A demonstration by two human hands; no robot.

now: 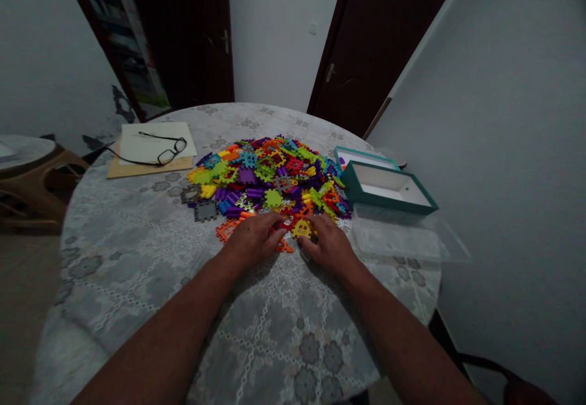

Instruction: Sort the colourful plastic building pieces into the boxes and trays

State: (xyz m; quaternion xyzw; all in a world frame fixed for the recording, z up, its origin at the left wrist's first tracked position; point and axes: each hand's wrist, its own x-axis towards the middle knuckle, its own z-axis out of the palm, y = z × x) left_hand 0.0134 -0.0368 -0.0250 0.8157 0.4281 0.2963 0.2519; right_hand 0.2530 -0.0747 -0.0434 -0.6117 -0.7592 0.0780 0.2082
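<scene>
A large heap of colourful plastic interlocking building blocks (264, 170) lies in front of me on the table. My left hand (256, 235) is at the heap's near edge, thumb and fingers closed on a red block (287, 220); its fingers partly cover the piece. Facing it, my right hand (328, 243) pinches a yellow window-shaped block (301, 229) between thumb and fingers. The red and yellow blocks are close together; I cannot tell whether they are joined. An orange block (226, 229) lies beside my left hand, and more orange shows under its thumb.
A round table with a patterned cloth (256, 332) carries everything. Right of the heap are a green open box (391, 188) and clear plastic packaging (396, 237). Eyeglasses (165, 156) rest on paper and a board (151, 170) at the back left.
</scene>
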